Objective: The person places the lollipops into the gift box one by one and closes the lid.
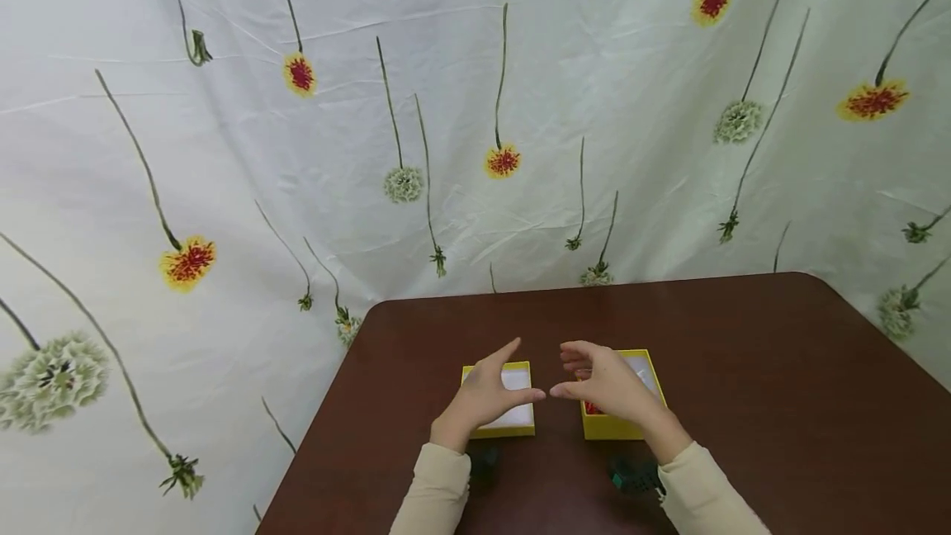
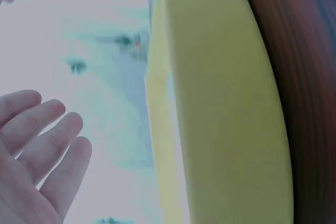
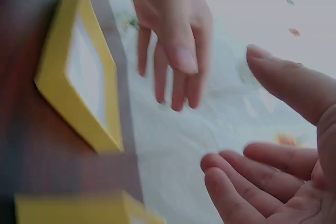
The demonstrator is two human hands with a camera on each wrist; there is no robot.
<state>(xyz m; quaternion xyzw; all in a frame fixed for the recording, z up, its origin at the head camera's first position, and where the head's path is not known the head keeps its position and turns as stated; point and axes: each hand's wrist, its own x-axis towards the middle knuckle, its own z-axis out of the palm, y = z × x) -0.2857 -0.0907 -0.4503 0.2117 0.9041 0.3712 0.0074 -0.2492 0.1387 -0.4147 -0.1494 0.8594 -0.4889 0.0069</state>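
Note:
My left hand [image 1: 486,390] hovers above a shallow yellow box part with a white inside [image 1: 520,417], its fingers spread and holding nothing. To the right, my right hand [image 1: 605,382] is raised over a deeper yellow box [image 1: 612,428]. Something red [image 1: 592,409] and a clear, shiny patch show inside that box; the hand hides much of it. Both hands face each other with a gap between them. In the right wrist view, the left hand [image 3: 173,40] has its fingers pointing down, while the right hand [image 3: 278,177] holds nothing.
Both boxes stand on a dark brown table [image 1: 773,370]. Behind it hangs a white cloth [image 1: 357,130] printed with flowers. Two dark objects, one a wrist device with a green spot [image 1: 631,475], show near the forearms.

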